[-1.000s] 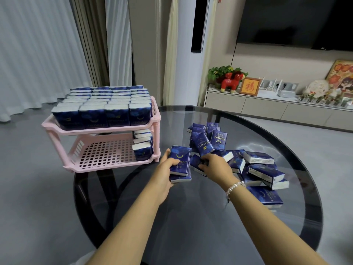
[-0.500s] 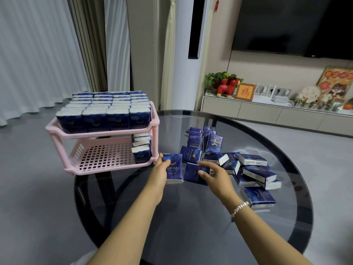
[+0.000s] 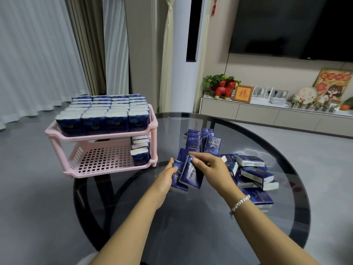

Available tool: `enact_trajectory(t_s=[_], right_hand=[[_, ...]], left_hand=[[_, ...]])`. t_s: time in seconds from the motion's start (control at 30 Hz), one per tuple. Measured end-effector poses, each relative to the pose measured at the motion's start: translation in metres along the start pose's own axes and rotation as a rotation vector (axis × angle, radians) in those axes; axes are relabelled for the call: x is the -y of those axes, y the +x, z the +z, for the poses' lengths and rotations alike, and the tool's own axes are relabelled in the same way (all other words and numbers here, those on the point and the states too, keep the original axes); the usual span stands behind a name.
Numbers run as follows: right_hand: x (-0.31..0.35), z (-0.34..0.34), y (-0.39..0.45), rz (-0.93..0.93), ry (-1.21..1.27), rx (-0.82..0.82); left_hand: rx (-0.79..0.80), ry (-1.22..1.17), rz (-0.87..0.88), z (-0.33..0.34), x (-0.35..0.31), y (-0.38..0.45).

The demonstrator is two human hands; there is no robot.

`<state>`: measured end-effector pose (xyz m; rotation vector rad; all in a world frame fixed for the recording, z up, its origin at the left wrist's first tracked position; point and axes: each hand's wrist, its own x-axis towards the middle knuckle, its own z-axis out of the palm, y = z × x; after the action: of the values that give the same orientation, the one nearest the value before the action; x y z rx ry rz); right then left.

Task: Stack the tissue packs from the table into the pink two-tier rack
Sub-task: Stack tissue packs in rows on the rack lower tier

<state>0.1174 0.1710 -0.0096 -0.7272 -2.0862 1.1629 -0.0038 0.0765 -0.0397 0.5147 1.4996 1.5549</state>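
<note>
Beside the left hand's packs, the right hand now holds another pack.

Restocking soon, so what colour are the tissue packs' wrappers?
Dark blue wrappers on the tissue packs, with white ends; clearest in the head view.

Right hand pinches a pack against the packs held by the left hand, above the tabletop beside the rack.
</note>
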Motion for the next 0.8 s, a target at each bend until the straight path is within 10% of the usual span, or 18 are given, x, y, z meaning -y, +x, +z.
enact_trajectory(t_s=[0.27,0.8], right_hand=[[-0.006,0.014,0.000,0.006,0.126,0.035],[-0.041,0.022,0.053,0.218,-0.401,-0.036]], left_hand=[[0.250,0.033,-0.008,0.004,0.000,-0.007],[-0.127,0.064,-0.012,-0.010,0.003,0.010]])
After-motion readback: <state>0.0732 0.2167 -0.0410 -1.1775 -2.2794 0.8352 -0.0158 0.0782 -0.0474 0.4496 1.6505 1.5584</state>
